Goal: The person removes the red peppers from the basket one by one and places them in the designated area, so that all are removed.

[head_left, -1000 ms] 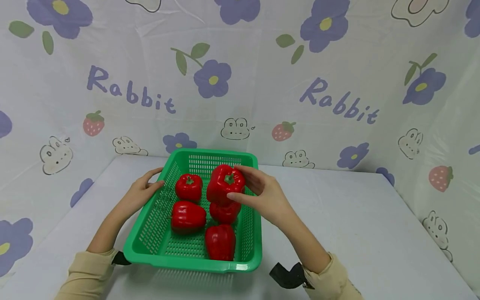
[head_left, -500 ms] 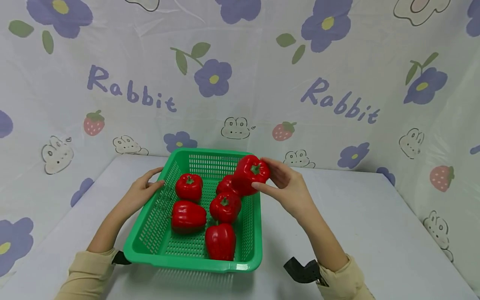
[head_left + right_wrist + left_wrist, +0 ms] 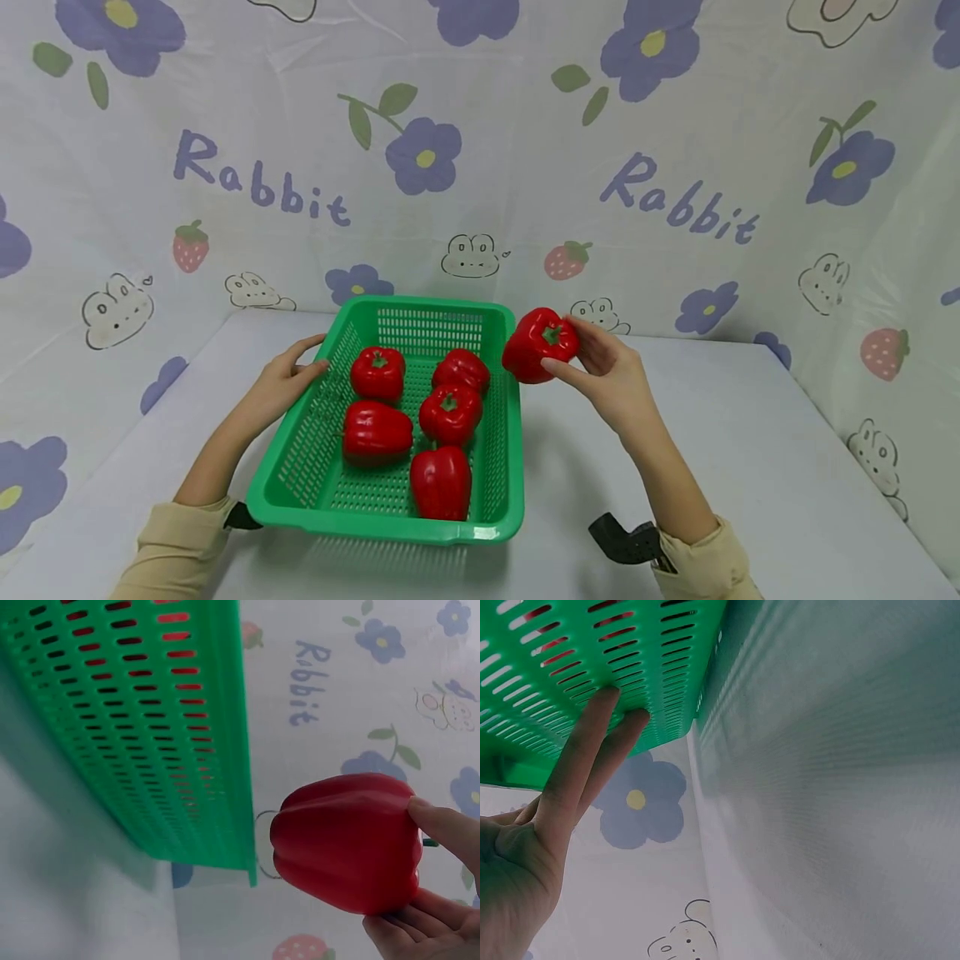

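The held red pepper (image 3: 532, 344) is raised above the white table (image 3: 750, 450), just outside the right rim of the green basket (image 3: 375, 526). Its long axis runs from the stem end, at the palm side, to the base, which faces the basket; the stem (image 3: 430, 842) points towards the palm. Right hand (image 3: 618, 387): thumb and fingers grip the stem end. The basket's right wall stands between this pepper and five other red peppers (image 3: 450, 415) inside. Left hand (image 3: 285, 383): fingers extended, touching the basket's left side. Behind: a printed curtain (image 3: 510, 183).
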The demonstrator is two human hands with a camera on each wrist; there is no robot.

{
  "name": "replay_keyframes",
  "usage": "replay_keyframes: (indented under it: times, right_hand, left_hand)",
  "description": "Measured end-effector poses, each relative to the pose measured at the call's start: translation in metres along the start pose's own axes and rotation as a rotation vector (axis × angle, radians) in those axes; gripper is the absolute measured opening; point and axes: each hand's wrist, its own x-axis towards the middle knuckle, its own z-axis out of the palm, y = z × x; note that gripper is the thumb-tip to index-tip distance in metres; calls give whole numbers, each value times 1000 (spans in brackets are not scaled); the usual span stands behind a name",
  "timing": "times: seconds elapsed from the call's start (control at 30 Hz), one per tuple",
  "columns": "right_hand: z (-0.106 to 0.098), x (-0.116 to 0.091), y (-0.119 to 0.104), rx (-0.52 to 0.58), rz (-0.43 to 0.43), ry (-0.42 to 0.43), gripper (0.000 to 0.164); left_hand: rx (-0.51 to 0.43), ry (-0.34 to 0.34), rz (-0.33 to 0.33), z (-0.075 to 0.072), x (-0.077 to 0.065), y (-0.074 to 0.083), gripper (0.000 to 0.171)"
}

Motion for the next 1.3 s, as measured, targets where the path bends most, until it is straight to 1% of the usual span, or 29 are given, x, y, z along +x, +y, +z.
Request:
replay_keyframes:
  times: [0.2, 0.3, 0.43, 0.57, 1.03, 1.2, 1.3]
  right_hand:
    - [-3, 1, 14, -28, 20, 45, 69]
    - [-4, 2, 21, -41, 46, 61, 69]
    - [-6, 2, 30, -30, 91, 70, 70]
    - [-8, 3, 41, -46, 118, 85, 70]
    - [-13, 8, 82, -148, 136, 124, 70]
    - [-15, 7, 92, -170, 160, 140, 70]
    - [-17, 7, 94, -161, 164, 143, 71]
  left_hand:
    - [-2, 3, 6, 0, -1, 1, 60]
    - [-1, 5, 7, 0, -1, 1, 60]
    - [3, 7, 4, 0, -2, 2, 60]
    - [8, 12, 0, 0, -2, 3, 60]
    - [11, 17, -9, 1, -2, 3, 60]
    - [11, 16, -8, 1, -2, 3, 60]
    - [10, 16, -9, 1, -3, 3, 60]
